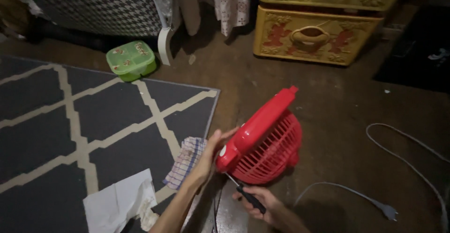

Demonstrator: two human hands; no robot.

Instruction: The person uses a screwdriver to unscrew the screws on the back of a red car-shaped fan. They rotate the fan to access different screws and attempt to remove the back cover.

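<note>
A red plastic fan (267,141) rests tilted on the brown floor, its grille facing down and to the right. My left hand (212,153) presses flat against the fan's left side and steadies it. In my right hand (262,204) is a screwdriver (246,194) with a black handle. Its metal tip touches the lower edge of the fan near a white round spot. A white cable (408,160) with a grey plug (386,210) lies on the floor to the right.
A dark rug (70,120) with pale lines covers the left floor. On it lie a checked cloth (187,160) and white paper (119,202). A green lidded box (131,59) sits at the back, and yellow drawers (314,33) stand at the back right.
</note>
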